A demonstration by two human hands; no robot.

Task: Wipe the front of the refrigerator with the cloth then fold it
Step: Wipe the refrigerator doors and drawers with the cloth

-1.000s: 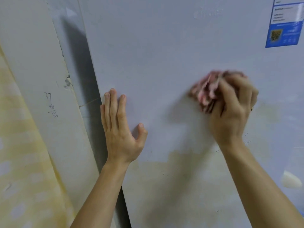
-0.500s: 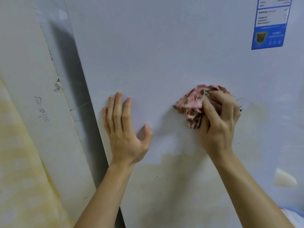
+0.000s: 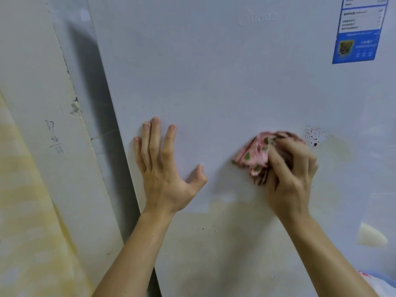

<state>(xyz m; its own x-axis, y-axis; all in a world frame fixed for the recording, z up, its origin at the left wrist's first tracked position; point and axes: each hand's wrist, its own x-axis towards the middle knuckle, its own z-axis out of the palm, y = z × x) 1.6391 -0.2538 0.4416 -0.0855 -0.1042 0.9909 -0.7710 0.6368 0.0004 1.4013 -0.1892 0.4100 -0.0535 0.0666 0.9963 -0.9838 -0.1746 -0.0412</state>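
Straight ahead, both bare forearms reach up to the white refrigerator door. The left hand lies flat on it near the door's left edge, fingers straight and pointing to 12 o'clock, thumb spread toward 2 o'clock; its grip is released. At 3 o'clock from it, the right hand presses the cloth against the door, its grip clenched round the bundle, fingers curled toward 11 o'clock. The cloth is crumpled, pink with olive-green spots, and bulges out of the hand toward 10 o'clock; its folds run roughly from 1 to 7 o'clock. Dark specks sit just beside it at 2 o'clock.
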